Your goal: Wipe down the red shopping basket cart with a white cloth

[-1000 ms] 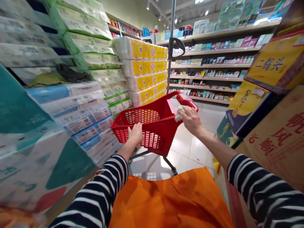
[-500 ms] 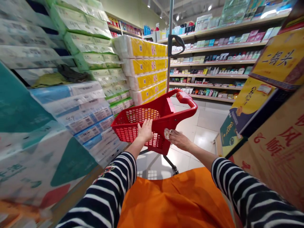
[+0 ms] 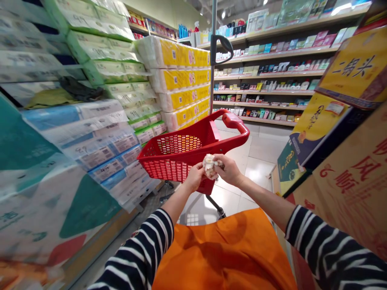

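A crumpled whitish cloth with brownish stains is held between both hands, in front of the cart's side. My left hand pinches its left edge with closed fingers. On the other side, my right hand grips the cloth with bent fingers. Just behind them stands a red plastic shopping cart with a perforated basket and a curved red handle at the upper right. Part of the cart's side panel is hidden behind the hands and cloth.
Stacked tissue packs rise on the left, with yellow-and-white packs behind the cart. A grey pole with a looped handle stands beyond it. Cardboard boxes line the right. Shelves of small goods fill the back; tiled floor lies below.
My left hand has left the cart's basket rim and come right to take hold of the cloth. My right hand has drawn the cloth off the cart's side panel.
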The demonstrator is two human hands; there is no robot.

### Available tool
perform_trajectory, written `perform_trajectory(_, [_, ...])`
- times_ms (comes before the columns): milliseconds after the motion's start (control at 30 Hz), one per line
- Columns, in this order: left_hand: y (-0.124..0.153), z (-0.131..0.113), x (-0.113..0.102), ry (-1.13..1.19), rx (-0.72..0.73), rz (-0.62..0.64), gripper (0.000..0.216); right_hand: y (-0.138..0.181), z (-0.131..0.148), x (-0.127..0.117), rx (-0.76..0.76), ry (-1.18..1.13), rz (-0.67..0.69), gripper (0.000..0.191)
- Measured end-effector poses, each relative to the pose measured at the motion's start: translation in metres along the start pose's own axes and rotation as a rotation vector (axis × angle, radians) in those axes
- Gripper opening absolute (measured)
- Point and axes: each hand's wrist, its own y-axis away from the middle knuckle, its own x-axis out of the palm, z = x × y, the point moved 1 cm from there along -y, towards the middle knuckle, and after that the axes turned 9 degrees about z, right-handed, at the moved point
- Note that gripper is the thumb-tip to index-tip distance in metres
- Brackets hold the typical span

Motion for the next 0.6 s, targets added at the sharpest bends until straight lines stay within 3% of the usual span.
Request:
perform_trajectory(100, [-0.001,0.002,0.012,0.185,-0.115,-0.133,0.004,0.005,-0.001,0.005,-0.148,0.226,-0.036,0.024])
perform_trajectory(167, [-0.001,0.000,0.019,0.264,-0.153,-0.192,0.007,0.012,-0.002,0.010,-0.187,0.345,-0.022,0.024])
perform_trajectory(333, [0.000,-0.011,0.028,0.310,-0.191,-0.212,0.005,0.019,-0.005,0.009,-0.273,0.493,0.155,0.040])
perform_trajectory(467, [-0.011,-0.023,0.029,0.138,-0.139,-0.159,0.010,-0.003,-0.019,-0.014,-0.314,0.512,0.212,0.031])
perform_trajectory(600, [-0.026,-0.042,0.013,-0.329,0.077,-0.167,0.028,-0.034,-0.030,-0.044,-0.412,0.528,0.151,0.032])
